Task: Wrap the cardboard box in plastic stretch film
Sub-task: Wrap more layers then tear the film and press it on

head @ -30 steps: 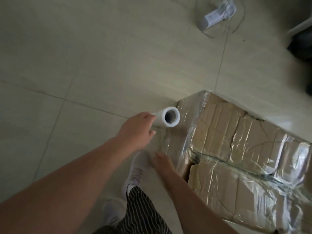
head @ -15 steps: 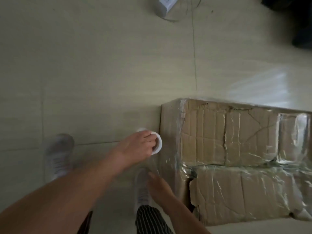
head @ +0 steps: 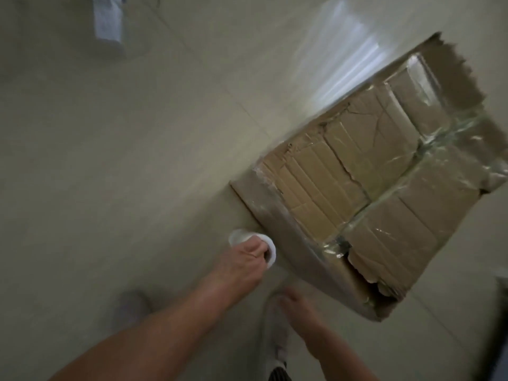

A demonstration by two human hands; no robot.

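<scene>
Tiled floor (head: 132,166); cardboard box (head: 371,188) beside left hand (head: 242,264) gripping film roll (head: 241,235)

Matt brown corrugated cardboard box (head: 330,182) under glossy clear plastic stretch film (head: 437,138)
Right of the left hand (head: 242,264), the card is creased and ragged-edged, the film wrinkled and shiny. The white roll of film (head: 270,251) in that hand looks smooth; the pale tiled floor (head: 137,160) around it has a soft sheen.
</scene>
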